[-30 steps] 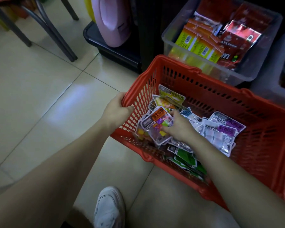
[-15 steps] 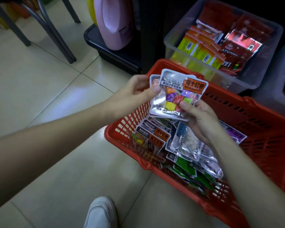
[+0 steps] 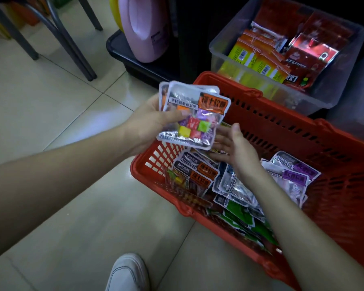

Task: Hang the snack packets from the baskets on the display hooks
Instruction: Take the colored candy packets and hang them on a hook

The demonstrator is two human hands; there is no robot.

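Snack packets (image 3: 192,114) were held in left hand (image 3: 147,124) above red basket (image 3: 303,133); empty, relaxed right hand (image 3: 233,145) should gather matching ones.

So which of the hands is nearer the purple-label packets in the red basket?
Right. The right hand is over the basket, close beside the purple-label packets; the left hand holds candy packets above the basket's corner, farther off.
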